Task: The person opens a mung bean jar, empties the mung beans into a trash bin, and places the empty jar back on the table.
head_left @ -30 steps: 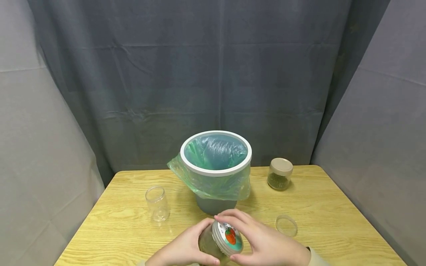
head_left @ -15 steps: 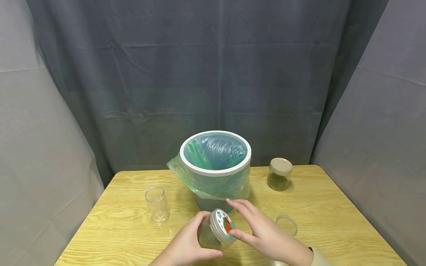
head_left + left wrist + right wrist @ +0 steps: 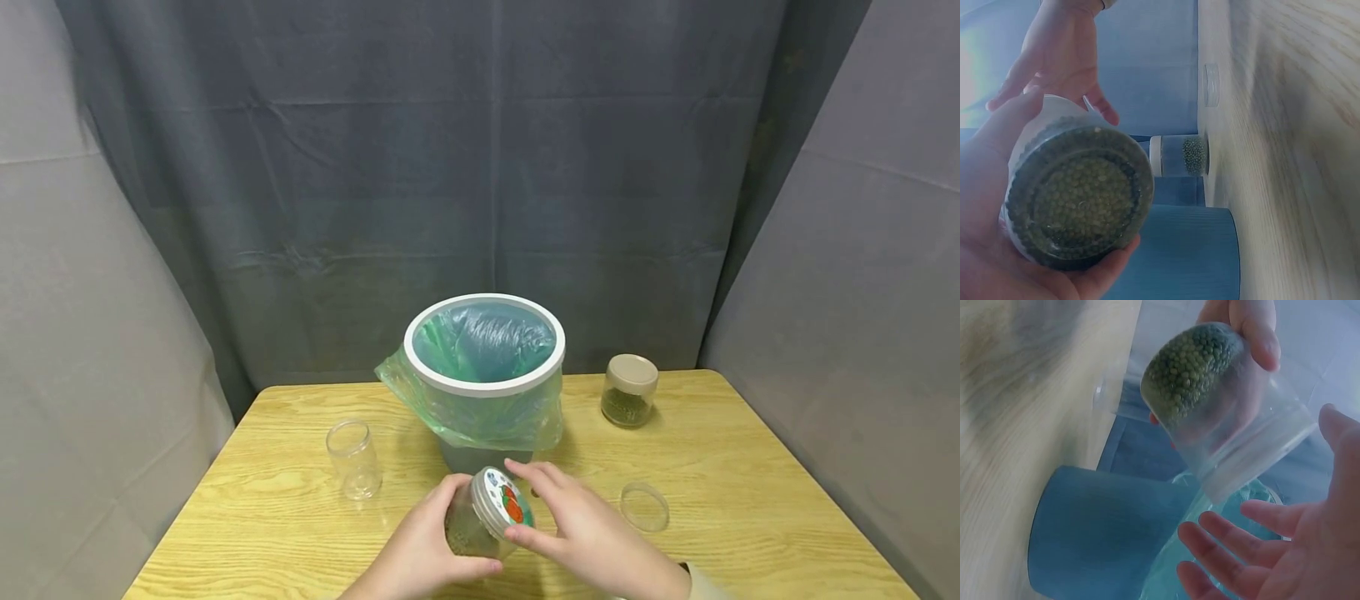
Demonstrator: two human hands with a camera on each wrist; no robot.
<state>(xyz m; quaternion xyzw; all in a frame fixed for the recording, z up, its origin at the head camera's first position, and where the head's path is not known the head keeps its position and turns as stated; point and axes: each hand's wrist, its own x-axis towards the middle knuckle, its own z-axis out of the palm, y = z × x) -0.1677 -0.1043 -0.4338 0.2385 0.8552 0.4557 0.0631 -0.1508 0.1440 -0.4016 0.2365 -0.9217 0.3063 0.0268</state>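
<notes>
Grips a tilted jar in the left hand, with thumb and fingers curled round its sides. Extends the right hand toward the labelled lid, fingers spread and holding nothing. Cannot tell whether touching the lid with the thumb or stopping just beside it. Keeps the jar in the air above the table, in front of the bin, lid toward the right hand, green bean-like grains gathered at the base.

Appears to be at the handling of the lid, seated on the jar; leaves unclear whether loosening or tightening. For a turn of the lid, calls for a steady left hold and the right fingers closed round the rim.

On the surface, note pale wood grain and rounded far corners. Left of the bin, note an upright clear glass; to the right, a second jar, pale-capped and part-filled, and, nearer, a flat clear ring-like piece. Over the white bin rim, note a green liner folded outward. Behind, a creased dark curtain; at both sides, paler cloth.
</notes>
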